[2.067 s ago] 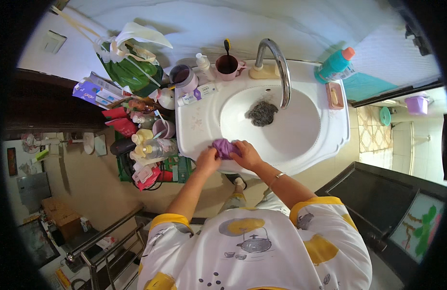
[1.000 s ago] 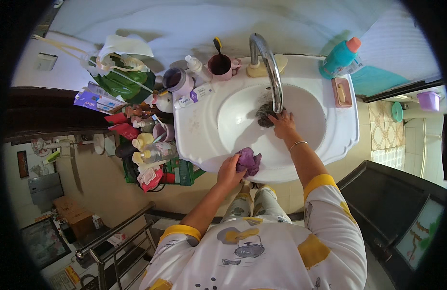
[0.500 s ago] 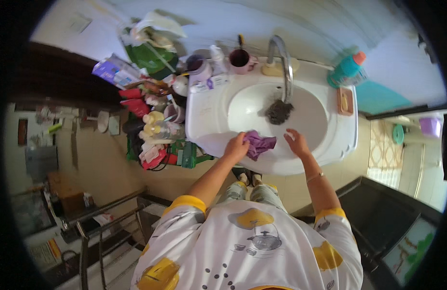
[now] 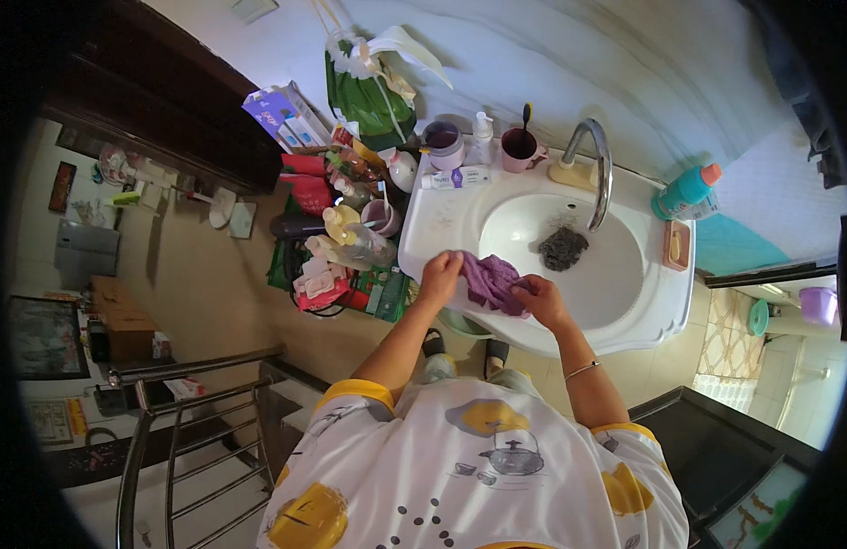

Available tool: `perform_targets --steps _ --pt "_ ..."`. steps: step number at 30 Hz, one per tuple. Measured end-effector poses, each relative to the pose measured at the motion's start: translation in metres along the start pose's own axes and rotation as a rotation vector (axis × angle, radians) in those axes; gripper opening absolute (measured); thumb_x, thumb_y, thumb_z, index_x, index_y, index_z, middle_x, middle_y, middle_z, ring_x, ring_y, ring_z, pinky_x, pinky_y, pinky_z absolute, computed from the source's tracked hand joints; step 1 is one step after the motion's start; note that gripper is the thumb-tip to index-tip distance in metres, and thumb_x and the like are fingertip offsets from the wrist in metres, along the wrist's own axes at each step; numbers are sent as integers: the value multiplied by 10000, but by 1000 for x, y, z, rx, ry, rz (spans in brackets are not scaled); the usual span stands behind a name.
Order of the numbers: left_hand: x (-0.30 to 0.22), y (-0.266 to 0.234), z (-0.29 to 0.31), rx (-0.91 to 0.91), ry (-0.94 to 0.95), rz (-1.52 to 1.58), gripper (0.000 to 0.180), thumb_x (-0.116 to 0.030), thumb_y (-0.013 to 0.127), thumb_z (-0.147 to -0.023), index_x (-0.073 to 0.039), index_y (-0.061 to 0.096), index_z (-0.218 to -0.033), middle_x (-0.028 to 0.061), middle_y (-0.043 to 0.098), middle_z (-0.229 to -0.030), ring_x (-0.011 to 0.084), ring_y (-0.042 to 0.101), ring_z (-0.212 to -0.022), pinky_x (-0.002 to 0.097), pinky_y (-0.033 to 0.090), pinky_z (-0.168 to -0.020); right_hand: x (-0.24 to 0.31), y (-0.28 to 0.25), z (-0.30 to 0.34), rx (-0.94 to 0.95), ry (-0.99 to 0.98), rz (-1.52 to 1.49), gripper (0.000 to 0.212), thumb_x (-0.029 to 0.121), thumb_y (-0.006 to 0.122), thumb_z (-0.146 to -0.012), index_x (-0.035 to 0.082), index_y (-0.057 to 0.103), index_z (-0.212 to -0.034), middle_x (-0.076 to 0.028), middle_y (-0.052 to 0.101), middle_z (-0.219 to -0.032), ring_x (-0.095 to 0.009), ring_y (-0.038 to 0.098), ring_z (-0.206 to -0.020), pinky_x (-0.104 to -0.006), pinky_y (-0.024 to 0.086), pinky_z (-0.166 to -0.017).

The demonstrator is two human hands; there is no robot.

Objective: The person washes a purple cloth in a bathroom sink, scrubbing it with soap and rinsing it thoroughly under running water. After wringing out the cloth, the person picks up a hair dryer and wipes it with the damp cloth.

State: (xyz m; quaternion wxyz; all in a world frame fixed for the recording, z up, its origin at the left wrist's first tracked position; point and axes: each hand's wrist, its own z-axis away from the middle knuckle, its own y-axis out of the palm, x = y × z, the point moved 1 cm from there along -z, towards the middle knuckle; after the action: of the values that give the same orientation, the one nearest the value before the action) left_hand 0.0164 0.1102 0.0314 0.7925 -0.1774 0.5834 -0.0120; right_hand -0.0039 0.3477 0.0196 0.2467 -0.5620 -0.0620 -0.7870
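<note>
A crumpled purple cloth (image 4: 490, 279) is stretched between my two hands over the front rim of the white washbasin (image 4: 615, 337). My left hand (image 4: 442, 277) grips its left end, fingers closed. At the right end, my right hand (image 4: 540, 300) pinches the cloth. Inside the bowl, below the curved metal faucet (image 4: 603, 174), lies a dark grey, fuzzy clump (image 4: 562, 249), apart from both hands.
Cups, a toothpaste tube (image 4: 456, 177) and a white pump bottle (image 4: 482, 135) line the basin's back left. A teal bottle (image 4: 687, 192) and a soap dish (image 4: 678, 245) stand right. Crowded bottles (image 4: 364, 245) sit left. A metal railing (image 4: 199, 361) is at lower left.
My right hand, open and apart from the cloth before, has come down and taken hold of its right end. The cloth is now spread wider. The whole view has shifted.
</note>
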Motion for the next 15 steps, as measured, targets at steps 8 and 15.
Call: perform_targets --steps 8,15 --pt "-28 -51 -16 -171 -149 640 293 -398 532 -901 -108 576 -905 -42 548 -713 63 500 -546 215 383 -423 10 5 -10 -245 -79 -301 190 179 567 -895 -1 624 -921 -37 643 -861 -118 594 -769 -264 472 -726" --pt "-46 -89 -39 34 168 540 326 -350 496 -928 -53 570 -1040 0 596 -897 92 558 -743 248 447 -643 58 39 -11 -423 -228 -645 219 184 505 -941 20 616 -1034 -12 638 -912 -85 584 -818 -238 472 -750"
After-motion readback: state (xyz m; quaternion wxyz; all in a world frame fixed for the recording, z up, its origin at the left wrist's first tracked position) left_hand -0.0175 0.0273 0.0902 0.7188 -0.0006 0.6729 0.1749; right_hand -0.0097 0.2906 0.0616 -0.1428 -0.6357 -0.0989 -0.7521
